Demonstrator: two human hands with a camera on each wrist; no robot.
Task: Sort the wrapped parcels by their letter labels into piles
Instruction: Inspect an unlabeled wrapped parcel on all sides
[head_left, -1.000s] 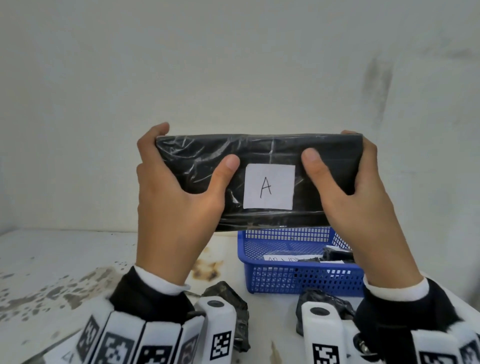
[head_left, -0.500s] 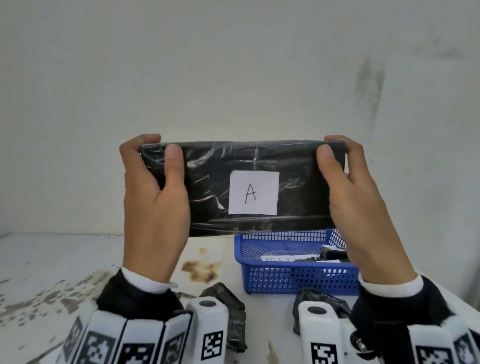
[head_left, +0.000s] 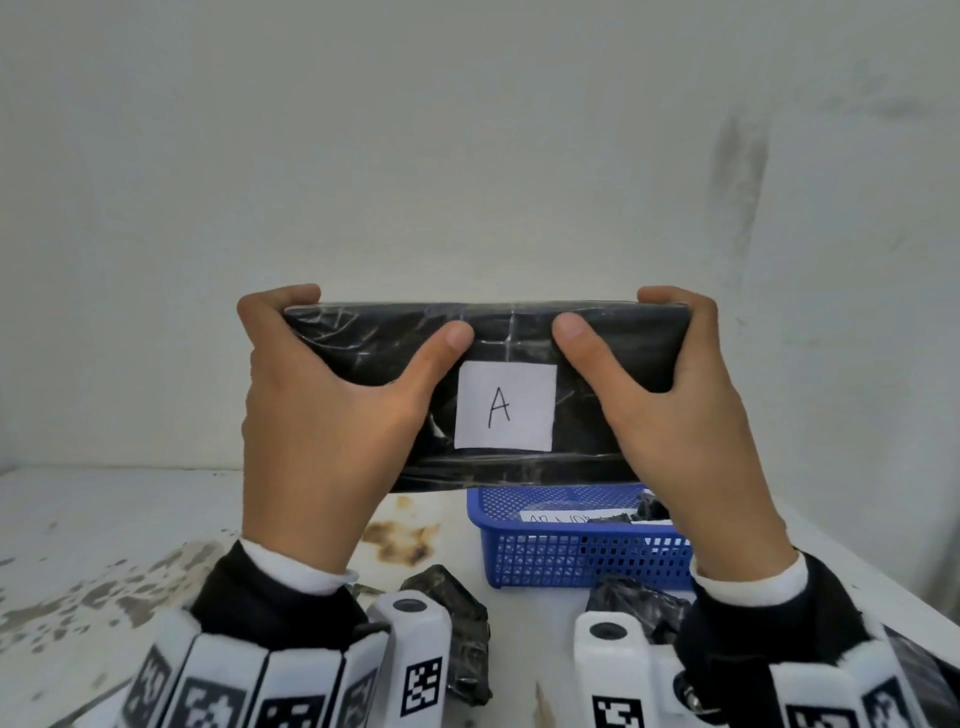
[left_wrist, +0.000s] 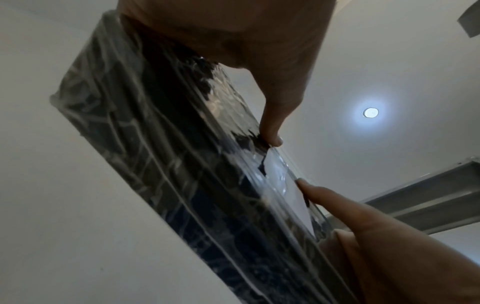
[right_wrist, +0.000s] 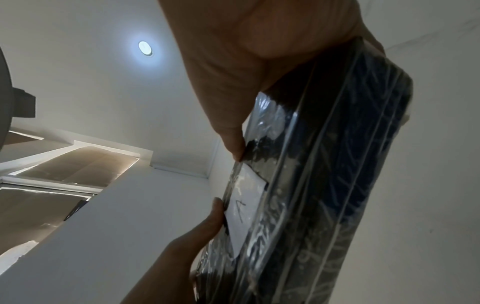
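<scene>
Both the left hand (head_left: 322, 415) and right hand (head_left: 675, 410) grip the black parcel (head_left: 498, 338) by its 2 ends, raised above the bench (head_left: 104, 530) and blue basket (head_left: 571, 561), thumbs clear of its label (head_left: 505, 406), likely so the "A" reads.

Glossy black parcel (head_left: 519, 343) under clear film, white square label (head_left: 505, 405) with black "A". Blue mesh basket (head_left: 571, 558) at far right. White table (head_left: 104, 530), flecked grey at left, with rust-brown stain (head_left: 402, 540).
</scene>
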